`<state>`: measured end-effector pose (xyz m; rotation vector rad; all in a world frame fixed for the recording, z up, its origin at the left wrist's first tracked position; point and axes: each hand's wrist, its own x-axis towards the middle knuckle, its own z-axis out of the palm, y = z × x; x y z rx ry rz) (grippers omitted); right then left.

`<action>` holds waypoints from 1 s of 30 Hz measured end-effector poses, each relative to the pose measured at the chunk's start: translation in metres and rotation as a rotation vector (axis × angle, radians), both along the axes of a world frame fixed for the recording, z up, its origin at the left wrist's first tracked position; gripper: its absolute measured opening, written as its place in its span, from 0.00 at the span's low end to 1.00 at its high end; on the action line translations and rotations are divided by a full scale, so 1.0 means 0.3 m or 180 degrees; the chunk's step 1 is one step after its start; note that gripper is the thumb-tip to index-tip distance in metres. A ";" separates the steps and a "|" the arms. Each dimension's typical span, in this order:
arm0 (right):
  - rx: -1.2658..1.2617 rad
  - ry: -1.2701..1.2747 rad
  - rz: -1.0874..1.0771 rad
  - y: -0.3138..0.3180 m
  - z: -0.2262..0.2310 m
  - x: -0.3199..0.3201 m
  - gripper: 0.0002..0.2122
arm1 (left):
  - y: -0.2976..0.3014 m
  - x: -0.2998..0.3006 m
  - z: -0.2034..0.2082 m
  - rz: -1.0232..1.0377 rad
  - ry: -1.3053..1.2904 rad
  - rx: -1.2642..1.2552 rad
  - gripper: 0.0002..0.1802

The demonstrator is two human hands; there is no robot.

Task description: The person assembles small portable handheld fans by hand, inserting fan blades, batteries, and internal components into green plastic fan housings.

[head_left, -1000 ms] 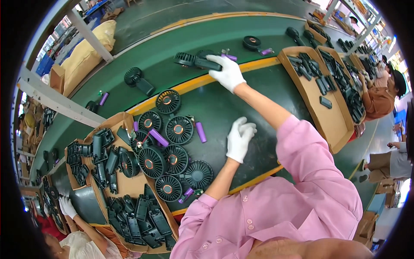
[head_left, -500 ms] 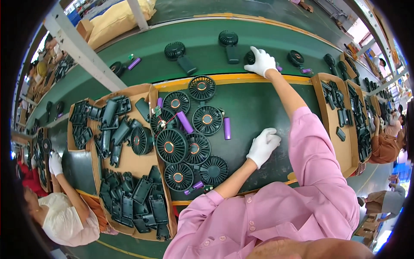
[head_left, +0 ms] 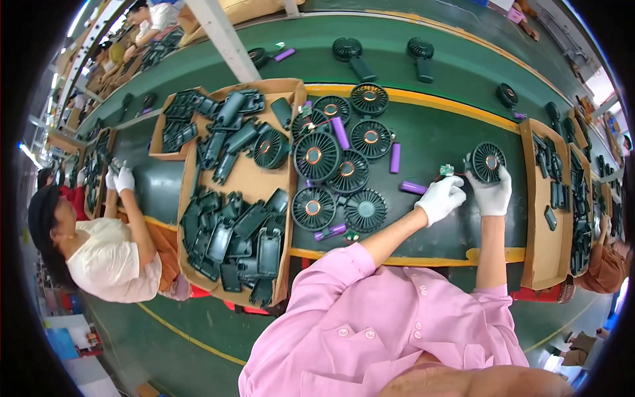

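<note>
My right hand (head_left: 493, 193), in a white glove, grips a dark green round fan head (head_left: 489, 163) by its edge, its copper-coloured centre facing up. Close to its left is my left hand (head_left: 442, 200), also gloved, with its fingers curled together; what lies between them is hidden. A small green circuit board (head_left: 447, 171) with a thin red wire sits just beyond the left fingertips. Beside that hand lies a purple battery cell (head_left: 413, 188). Further left, several fan heads (head_left: 317, 156) are clustered on the bench, with more purple cells (head_left: 395, 158) among and next to them.
A cardboard box (head_left: 288, 238) of dark plastic housings stands left; another box (head_left: 529, 198) stands right. Beyond the yellow edge (head_left: 423, 99), a green belt (head_left: 463, 69) carries handheld fans (head_left: 421, 59). A white post (head_left: 225, 40) rises at left. A co-worker (head_left: 109, 245) sits left.
My right hand has come back from the belt to the bench with a fan head, board and battery cell. My left hand is now beside it. The view has shifted left.
</note>
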<state>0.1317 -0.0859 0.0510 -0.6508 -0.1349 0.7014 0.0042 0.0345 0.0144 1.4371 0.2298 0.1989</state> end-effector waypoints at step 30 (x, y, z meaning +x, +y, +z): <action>-0.0468 -0.0698 0.0897 -0.091 -0.115 -0.008 0.18 | 0.682 -1.018 0.318 0.1174 0.3555 0.3332 0.61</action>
